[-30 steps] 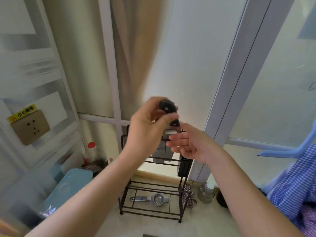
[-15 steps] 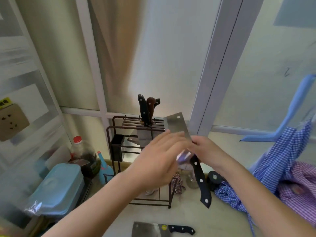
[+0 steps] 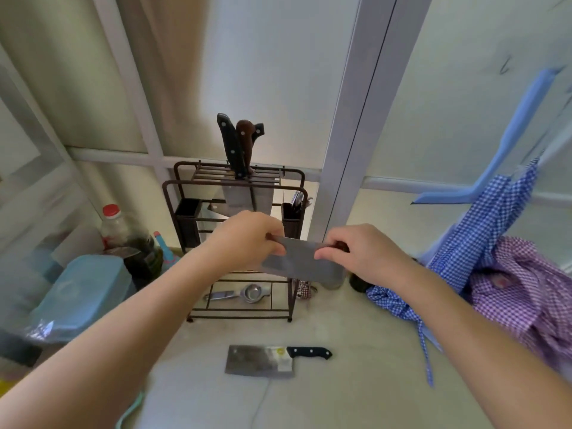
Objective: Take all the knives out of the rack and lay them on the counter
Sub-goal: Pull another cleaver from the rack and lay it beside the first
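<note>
A dark wire knife rack [image 3: 173,193] stands at the back of the counter. Knives with black and brown handles [image 3: 238,144] stick up from its top slots. I hold a cleaver [image 3: 297,263] level in the air in front of the rack. My left hand [image 3: 247,239] pinches the blade's far left edge. My right hand [image 3: 362,253] grips the handle end, which it hides. Another cleaver with a black handle [image 3: 272,360] lies flat on the counter, nearer to me.
A metal strainer [image 3: 244,294] lies on the rack's bottom shelf. Left of the rack stand a red-capped bottle [image 3: 116,226] and a pale blue lidded box [image 3: 83,292]. Checked blue and purple cloths [image 3: 507,274] are heaped at the right.
The cleaver has gone from upright, handle hanging down, to level in both hands and lower. My view has tilted down, so more of the counter and the lying cleaver shows.
</note>
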